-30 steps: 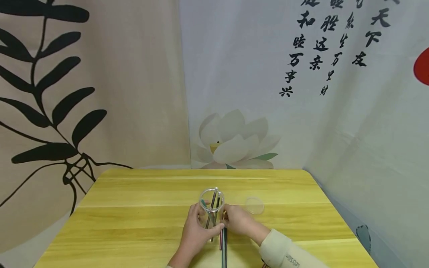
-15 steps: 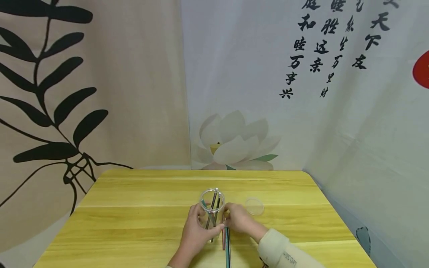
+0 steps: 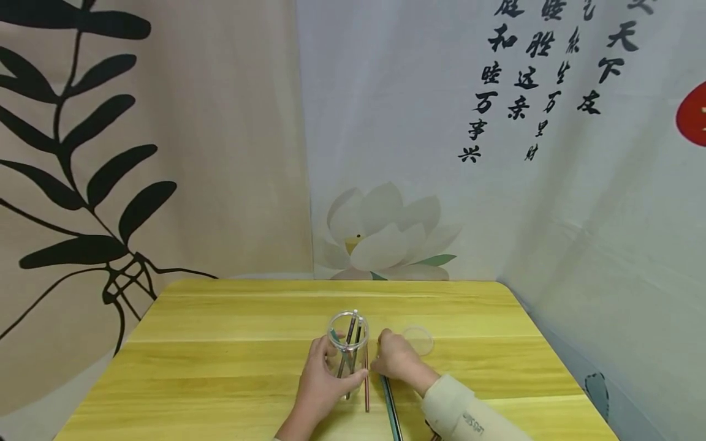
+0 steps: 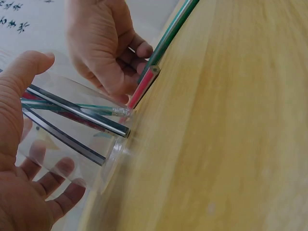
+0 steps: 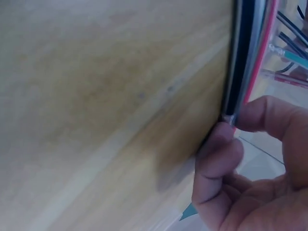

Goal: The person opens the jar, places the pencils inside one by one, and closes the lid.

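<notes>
A clear plastic cup [image 3: 331,329] stands on the table with several pencils [image 3: 350,334] leaning inside it. My left hand [image 3: 320,383] holds the cup from the left, fingers and thumb curled about its side. Just right of the cup, a red pencil [image 3: 366,392] lies on the table, pointing towards me. My right hand [image 3: 401,360] pinches the far ends of a green pencil [image 3: 389,407] and a dark one beside it. Thumb and fingertips close on the dark pencil [image 5: 240,57] in the right wrist view; the exact number held is hard to tell.
A round clear lid [image 3: 420,340] lies on the wooden table [image 3: 231,367] beyond my right hand. Partly hidden by the right sleeve [image 3: 455,404], a small dark and reddish thing [image 3: 434,433] shows at the near edge. A printed cloth [image 3: 231,153] hangs behind the table.
My right hand has shifted right, away from the cup, taking the green and dark pencils' far ends with it. The red pencil now lies separate from them. The left hand stays on the cup.
</notes>
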Demonstrator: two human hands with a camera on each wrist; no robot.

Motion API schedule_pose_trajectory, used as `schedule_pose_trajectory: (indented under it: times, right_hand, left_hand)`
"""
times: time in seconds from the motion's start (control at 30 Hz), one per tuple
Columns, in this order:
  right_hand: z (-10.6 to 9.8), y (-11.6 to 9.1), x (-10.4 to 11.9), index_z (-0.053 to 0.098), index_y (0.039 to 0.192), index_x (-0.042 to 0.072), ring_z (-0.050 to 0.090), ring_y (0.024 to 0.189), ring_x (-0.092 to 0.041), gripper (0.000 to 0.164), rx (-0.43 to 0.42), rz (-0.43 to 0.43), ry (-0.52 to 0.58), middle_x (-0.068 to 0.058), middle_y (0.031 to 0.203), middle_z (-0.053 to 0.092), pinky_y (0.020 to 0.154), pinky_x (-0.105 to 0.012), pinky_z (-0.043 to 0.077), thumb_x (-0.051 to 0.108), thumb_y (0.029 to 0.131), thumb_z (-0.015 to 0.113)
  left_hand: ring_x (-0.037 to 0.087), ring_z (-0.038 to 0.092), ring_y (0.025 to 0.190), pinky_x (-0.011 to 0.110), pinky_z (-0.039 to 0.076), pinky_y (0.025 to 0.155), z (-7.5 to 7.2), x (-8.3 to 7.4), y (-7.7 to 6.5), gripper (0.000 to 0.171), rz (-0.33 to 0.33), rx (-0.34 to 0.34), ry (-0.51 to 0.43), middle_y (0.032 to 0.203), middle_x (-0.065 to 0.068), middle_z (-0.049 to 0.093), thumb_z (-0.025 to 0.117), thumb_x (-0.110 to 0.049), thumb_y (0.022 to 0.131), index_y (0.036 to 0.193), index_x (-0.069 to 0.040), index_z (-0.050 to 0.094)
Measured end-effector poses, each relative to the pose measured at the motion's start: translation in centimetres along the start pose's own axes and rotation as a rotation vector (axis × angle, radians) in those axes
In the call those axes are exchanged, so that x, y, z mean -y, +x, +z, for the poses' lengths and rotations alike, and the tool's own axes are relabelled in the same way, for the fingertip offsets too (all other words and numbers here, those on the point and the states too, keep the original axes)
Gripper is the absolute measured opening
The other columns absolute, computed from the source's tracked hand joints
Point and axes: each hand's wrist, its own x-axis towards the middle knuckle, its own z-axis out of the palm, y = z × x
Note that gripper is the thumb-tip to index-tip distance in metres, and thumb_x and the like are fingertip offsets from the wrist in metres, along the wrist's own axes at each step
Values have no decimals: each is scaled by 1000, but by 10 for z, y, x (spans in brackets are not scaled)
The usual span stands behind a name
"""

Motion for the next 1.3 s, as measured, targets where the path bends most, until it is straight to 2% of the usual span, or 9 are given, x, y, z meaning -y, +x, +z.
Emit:
schedule_pose_trajectory:
  times: [0.13,0.3,0.47,0.67,0.77,0.9,1.03,1.17,1.3]
  right_hand:
    - [-2,-1,-3,60,122,-7,61,76,-23,46,-10,-15,37,-19,96,69,64,-37,57,13,86,82]
    - [-13,0,-13,65,122,-5,62,73,-18,34,9,-56,298,-12,95,71,61,-32,55,14,94,71]
    - [-33,-7,-20,68,121,-5,67,76,-24,27,8,-99,551,-9,90,69,65,-38,61,16,107,61]
    - [-62,-14,-18,68,118,4,68,87,-22,19,-64,-122,642,-12,103,72,73,-36,62,21,110,62]
    - [-81,-19,-15,66,117,4,68,86,-17,18,-168,-175,660,-15,107,75,73,-28,59,19,110,60]
    - [-101,-24,-10,67,116,5,70,86,-12,13,-425,-341,591,-14,104,78,76,-23,59,15,109,62]
    - [-95,-25,-11,71,110,6,71,82,-10,10,-632,-559,343,-6,94,79,70,-23,59,8,101,71]
    - [-74,-24,-16,73,106,7,70,78,-8,15,-666,-680,168,0,90,78,62,-21,55,3,93,79]
    - [-61,-21,-19,70,111,7,71,78,-9,24,-678,-718,141,1,91,76,63,-19,56,0,90,80]
  left_hand:
    - [31,57,123,56,57,96,0,0,-1,80,0,2,-3,134,4,55,99,-37,75,144,-25,59]
    - [31,58,123,56,57,95,0,0,-1,80,-3,-3,2,133,4,55,99,-36,75,144,-26,58]
    - [30,57,121,55,57,94,0,1,-1,79,-7,-2,13,132,4,55,99,-37,74,142,-31,59]
    - [30,57,122,55,57,95,-1,2,-1,81,-15,-9,11,133,4,56,100,-39,73,142,-31,58]
    - [31,57,122,53,57,95,0,1,-1,83,-20,-1,5,134,4,55,100,-40,73,143,-30,58]
    - [31,57,122,53,58,95,0,3,0,83,-17,-2,7,134,4,55,100,-39,73,143,-31,57]
    - [31,59,120,53,58,94,0,4,1,82,-15,-17,15,133,3,56,100,-39,72,142,-34,57]
    - [29,58,119,50,58,92,0,5,0,84,-7,-15,14,132,3,56,100,-38,72,144,-29,58]
    - [29,57,117,48,57,91,0,5,-1,84,2,-9,14,131,4,56,100,-37,73,145,-25,57]
